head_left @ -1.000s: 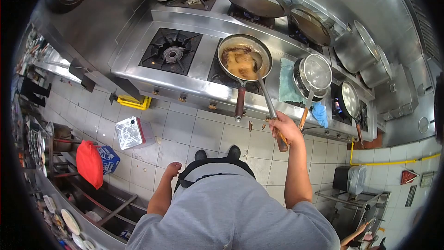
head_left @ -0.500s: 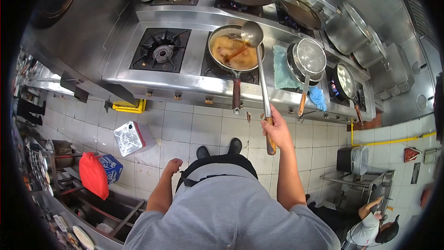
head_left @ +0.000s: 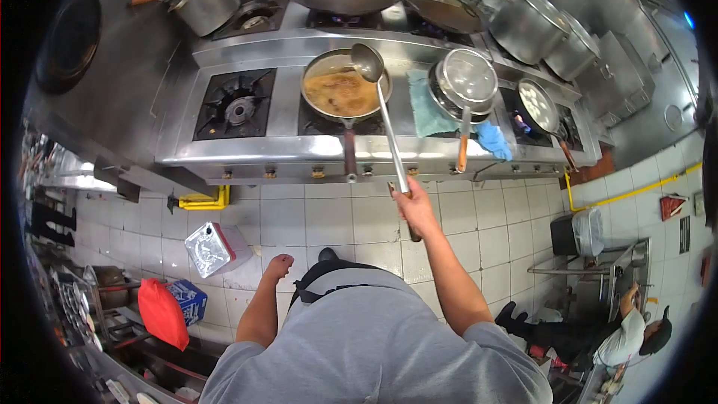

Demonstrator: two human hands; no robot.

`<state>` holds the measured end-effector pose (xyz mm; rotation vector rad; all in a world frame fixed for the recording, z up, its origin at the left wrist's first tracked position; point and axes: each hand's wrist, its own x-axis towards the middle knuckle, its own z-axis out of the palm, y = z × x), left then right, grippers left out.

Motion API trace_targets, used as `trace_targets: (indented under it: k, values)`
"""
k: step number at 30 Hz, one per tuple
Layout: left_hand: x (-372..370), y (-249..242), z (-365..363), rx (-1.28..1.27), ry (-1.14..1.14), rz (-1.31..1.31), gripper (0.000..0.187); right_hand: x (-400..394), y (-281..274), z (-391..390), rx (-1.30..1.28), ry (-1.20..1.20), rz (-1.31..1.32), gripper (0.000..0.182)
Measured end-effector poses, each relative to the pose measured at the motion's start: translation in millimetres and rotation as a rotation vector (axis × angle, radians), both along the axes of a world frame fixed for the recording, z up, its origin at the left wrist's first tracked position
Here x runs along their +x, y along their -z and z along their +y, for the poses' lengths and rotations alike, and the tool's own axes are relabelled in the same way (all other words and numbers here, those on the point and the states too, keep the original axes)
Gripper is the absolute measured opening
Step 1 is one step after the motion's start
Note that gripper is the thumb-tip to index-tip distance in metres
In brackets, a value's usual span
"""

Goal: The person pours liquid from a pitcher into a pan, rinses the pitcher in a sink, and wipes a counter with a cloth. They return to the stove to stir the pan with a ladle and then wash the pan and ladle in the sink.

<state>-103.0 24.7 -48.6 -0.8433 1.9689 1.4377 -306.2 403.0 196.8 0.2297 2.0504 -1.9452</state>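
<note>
My right hand (head_left: 416, 209) is wrapped round the wooden grip of a long metal ladle (head_left: 393, 135). The ladle's bowl is tilted over the far right part of a frying pan (head_left: 349, 151), whose dark handle points towards me. Bubbling golden-brown liquid (head_left: 333, 93) fills the pan, with a browner piece or patch near its middle. My left hand (head_left: 280, 266) hangs by my waist, fingers curled in, with nothing visible in it.
Left of the pan is a bare burner (head_left: 239, 110). To its right lie a green cloth (head_left: 422, 112), a strainer (head_left: 470, 78) on stacked pans, a blue cloth (head_left: 493, 141) and another pan (head_left: 537, 105). A tin (head_left: 213, 248) stands on the floor. Another person (head_left: 624, 333) works at the right.
A brown stream running from the ladle into the pan is no longer seen. The ladle and my right hand remain over the same pan. My view has shifted to the right.
</note>
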Motion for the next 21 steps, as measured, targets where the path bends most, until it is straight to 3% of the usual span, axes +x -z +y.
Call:
trace_targets:
  k: [1,3,7,9,13,18,20,21]
  values:
    - [-1,4,5,0.002,-0.002,-0.007,0.029,2,-6,4,0.003,0.023,0.003,0.044]
    - [3,16,19,0.011,0.067,0.002,0.028,8,-18,24,-0.199,-0.125,-0.236,0.027]
    - [13,36,50,0.039,0.210,0.052,0.027,50,-22,73,-0.381,-0.163,-0.321,0.023]
    - [7,36,71,0.031,0.299,0.124,0.027,79,-7,108,-0.429,-0.352,-0.355,0.023]
    - [-4,29,112,-0.004,0.401,0.087,0.027,148,30,185,-0.303,-0.432,-0.346,0.026]
    - [-23,5,157,-0.030,0.416,0.011,0.034,241,55,269,-0.172,-0.350,-0.575,0.028]
    - [-23,44,157,-0.248,0.683,0.312,0.038,272,89,290,-0.166,-0.250,-0.705,0.028]
    - [-22,35,160,-0.260,0.681,0.247,0.038,288,110,299,-0.158,-0.185,-0.778,0.027]
